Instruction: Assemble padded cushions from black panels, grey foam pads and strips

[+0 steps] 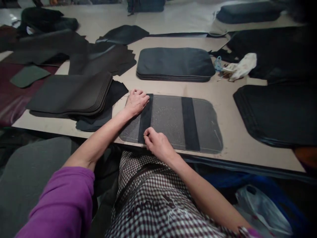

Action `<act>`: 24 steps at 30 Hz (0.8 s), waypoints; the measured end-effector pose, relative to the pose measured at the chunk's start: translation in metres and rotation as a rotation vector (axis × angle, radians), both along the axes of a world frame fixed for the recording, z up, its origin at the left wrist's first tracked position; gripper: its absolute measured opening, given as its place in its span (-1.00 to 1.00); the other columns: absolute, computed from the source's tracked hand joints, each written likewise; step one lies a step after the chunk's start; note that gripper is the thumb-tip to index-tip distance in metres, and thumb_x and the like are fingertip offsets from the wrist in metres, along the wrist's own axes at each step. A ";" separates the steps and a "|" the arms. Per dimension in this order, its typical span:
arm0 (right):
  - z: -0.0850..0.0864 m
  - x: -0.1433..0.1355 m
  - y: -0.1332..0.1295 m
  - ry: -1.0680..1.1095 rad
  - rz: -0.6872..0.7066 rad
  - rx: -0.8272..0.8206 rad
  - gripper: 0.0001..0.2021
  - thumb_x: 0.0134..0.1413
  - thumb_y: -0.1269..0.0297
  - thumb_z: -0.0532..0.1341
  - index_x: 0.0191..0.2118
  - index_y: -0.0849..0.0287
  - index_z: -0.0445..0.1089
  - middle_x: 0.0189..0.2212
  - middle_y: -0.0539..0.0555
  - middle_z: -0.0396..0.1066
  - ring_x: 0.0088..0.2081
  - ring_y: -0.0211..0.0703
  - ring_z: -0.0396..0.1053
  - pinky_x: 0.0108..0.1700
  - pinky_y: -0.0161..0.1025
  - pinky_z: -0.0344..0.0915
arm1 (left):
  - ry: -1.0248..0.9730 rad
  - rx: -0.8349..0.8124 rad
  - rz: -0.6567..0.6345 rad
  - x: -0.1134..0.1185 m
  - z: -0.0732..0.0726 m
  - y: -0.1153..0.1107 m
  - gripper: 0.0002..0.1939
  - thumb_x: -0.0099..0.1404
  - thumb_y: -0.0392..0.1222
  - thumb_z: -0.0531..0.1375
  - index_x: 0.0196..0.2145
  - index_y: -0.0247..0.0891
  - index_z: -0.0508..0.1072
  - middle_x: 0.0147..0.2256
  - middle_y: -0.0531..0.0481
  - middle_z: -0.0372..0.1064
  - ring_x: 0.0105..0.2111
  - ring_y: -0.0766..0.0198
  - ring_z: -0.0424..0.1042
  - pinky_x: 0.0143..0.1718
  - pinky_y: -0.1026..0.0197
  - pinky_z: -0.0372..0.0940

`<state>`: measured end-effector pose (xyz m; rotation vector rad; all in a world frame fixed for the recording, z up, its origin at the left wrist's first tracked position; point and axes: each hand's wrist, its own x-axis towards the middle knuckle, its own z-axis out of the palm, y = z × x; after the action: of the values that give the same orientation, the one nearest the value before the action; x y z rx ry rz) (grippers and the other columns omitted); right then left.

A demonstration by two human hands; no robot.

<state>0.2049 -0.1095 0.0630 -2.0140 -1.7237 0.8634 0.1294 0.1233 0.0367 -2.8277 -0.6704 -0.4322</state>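
A grey panel with rounded corners (168,122) lies flat at the table's near edge, crossed by two dark strips. My left hand (137,101) rests on the panel's upper left corner, its fingers bent over the top of the left strip (146,119). Near the lower end of that strip is my right hand (157,140), thumb and fingertips pinched together; whatever is between them is too small to make out. The right strip (190,124) lies across the panel with no hand on it.
Stacks of dark panels stand at the left (71,94), behind the grey panel (175,62) and at the right (277,114). A crumpled white cloth (242,67) lies at the back right. Loose dark pieces (101,59) cover the back left.
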 end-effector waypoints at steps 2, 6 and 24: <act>0.002 -0.002 0.001 -0.106 0.020 -0.012 -0.90 0.47 0.37 0.13 -0.01 0.12 0.36 -0.30 0.09 0.58 -0.28 -0.05 0.55 -0.24 -0.27 0.27 | 0.009 0.004 -0.003 0.000 0.000 0.000 -0.71 0.56 -0.13 0.04 -0.07 -0.23 0.55 -0.10 -0.21 0.57 -0.01 -0.01 0.40 0.11 -0.13 0.09; 0.006 -0.012 -0.008 -0.314 0.070 0.001 -0.86 0.46 0.34 0.11 0.02 0.12 0.38 -0.28 0.15 0.60 -0.24 0.05 0.59 -0.23 -0.21 0.35 | -0.004 -0.019 -0.003 -0.002 0.005 -0.005 -0.67 0.56 -0.10 0.00 -0.03 -0.19 0.55 -0.09 -0.22 0.58 0.01 -0.04 0.42 0.14 -0.15 0.07; 0.057 0.279 -0.121 -0.606 -0.495 0.105 -0.72 0.40 0.23 0.31 0.13 0.19 0.51 0.05 0.17 0.50 0.06 -0.04 0.46 0.00 -0.25 0.34 | 0.100 -0.052 0.063 -0.003 -0.002 0.011 -0.52 0.48 0.15 -0.10 0.06 -0.02 0.50 0.08 -0.14 0.58 0.13 -0.12 0.41 0.14 -0.19 0.15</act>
<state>0.4839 -0.2306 0.1196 -2.6258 -1.3587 -0.0064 0.1267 0.1339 0.0347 -2.8450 -0.7580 -0.2650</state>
